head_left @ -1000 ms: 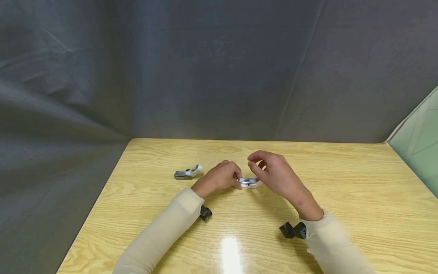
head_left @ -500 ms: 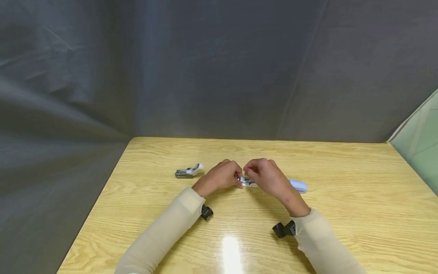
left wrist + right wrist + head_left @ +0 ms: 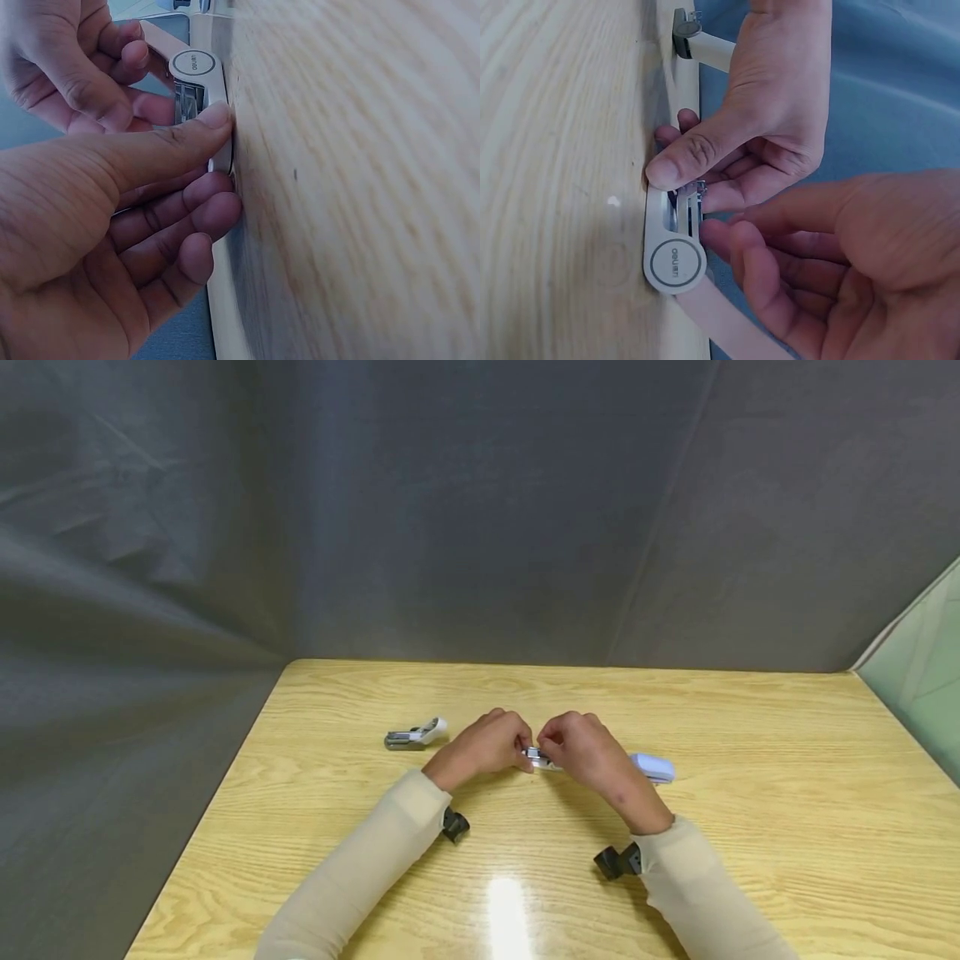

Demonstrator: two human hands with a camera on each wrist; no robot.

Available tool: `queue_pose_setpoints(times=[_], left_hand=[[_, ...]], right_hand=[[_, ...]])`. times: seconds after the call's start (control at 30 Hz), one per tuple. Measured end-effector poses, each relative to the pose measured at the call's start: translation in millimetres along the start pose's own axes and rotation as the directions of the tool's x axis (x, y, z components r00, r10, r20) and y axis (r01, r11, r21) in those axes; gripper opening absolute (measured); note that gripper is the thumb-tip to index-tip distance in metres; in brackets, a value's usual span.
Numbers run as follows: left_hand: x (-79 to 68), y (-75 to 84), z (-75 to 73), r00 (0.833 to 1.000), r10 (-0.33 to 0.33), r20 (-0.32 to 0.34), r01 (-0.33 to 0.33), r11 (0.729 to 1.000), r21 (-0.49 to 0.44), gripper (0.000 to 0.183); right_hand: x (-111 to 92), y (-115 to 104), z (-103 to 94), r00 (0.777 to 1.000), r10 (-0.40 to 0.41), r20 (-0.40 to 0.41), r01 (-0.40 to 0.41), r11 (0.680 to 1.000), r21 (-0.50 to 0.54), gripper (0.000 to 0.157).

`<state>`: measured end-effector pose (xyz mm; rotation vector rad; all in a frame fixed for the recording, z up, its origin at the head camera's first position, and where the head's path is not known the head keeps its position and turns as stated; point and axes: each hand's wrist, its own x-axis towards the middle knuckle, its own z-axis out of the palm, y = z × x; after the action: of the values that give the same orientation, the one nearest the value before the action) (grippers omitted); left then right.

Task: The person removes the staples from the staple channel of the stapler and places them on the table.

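A white and pale pink stapler (image 3: pixel 676 262) lies on the table with its top arm (image 3: pixel 731 322) swung far back, baring the metal staple channel (image 3: pixel 692 214). My left hand (image 3: pixel 486 745) grips the front end of its base, thumb on the near side and fingers on the far side. Over the channel, my right hand (image 3: pixel 588 752) has its curled fingertips (image 3: pixel 718 236) right at the metal. I cannot tell whether they pinch anything small. In the head view, the hands cover most of this stapler.
Left of my hands lies a second stapler (image 3: pixel 415 737), grey and white, also swung open. A pale lavender stapler (image 3: pixel 652 767) rests beyond my right wrist. The wooden table (image 3: pixel 787 793) ends at a dark curtain (image 3: pixel 480 527). Each wrist carries a small black camera (image 3: pixel 618 862).
My right hand has come down and left onto the staple channel, uncovering the lavender stapler behind it. The left hand keeps its grip on the open stapler.
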<state>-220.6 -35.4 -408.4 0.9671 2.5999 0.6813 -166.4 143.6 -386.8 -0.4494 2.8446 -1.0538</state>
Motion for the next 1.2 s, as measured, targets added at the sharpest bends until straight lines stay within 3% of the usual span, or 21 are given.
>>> queue_pose_setpoints(times=[0.27, 0.73, 1.2], left_hand=[[0.1, 1.9, -0.8, 1.0, 0.007, -0.003, -0.007, 1.0, -0.008, 0.016], [-0.2, 2.0, 0.1, 1.0, -0.016, 0.001, 0.016, 1.0, -0.021, 0.015], [0.5, 1.2, 0.0, 1.0, -0.019, 0.009, 0.019, 1.0, -0.025, 0.016]], right_hand=[[-1, -1, 2.9, 1.0, -0.004, 0.008, 0.005, 1.0, -0.022, 0.017], [3, 2, 11.9, 0.997, -0.041, -0.07, 0.042, 0.999, 0.007, 0.006], [1, 1, 11.4, 0.994, -0.045, -0.101, 0.046, 0.999, -0.001, 0.005]])
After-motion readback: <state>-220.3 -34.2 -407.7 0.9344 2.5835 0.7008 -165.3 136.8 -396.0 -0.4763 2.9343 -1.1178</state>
